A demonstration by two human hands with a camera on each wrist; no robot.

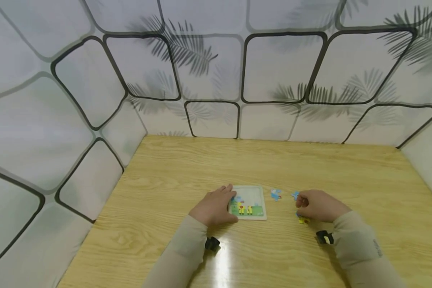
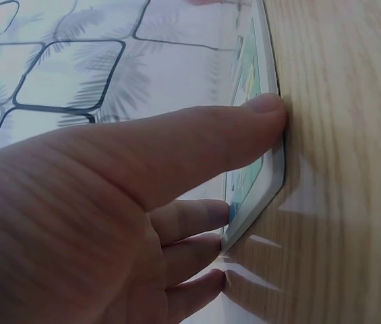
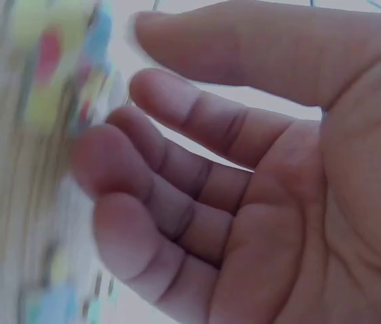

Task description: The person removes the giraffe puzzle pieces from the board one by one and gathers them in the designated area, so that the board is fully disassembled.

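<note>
My left hand spans the left side of a jigsaw puzzle tray. In the left wrist view its thumb lies over the pale rim, with fingertips against the side. Within the tray, a green strip with yellow figures fills the lower part. My right hand hovers over loose puzzle pieces, its fingers bent loosely and nothing between them. A blue piece lies by its fingertips, and yellow-and-blue pieces show partly under the hand. Blurred pieces appear beyond the fingers in the right wrist view.
Another blue-and-white puzzle piece lies between the tray and my right hand. The wooden table meets a patterned fabric wall at the back and sides. Dark wrist devices show under both sleeves.
</note>
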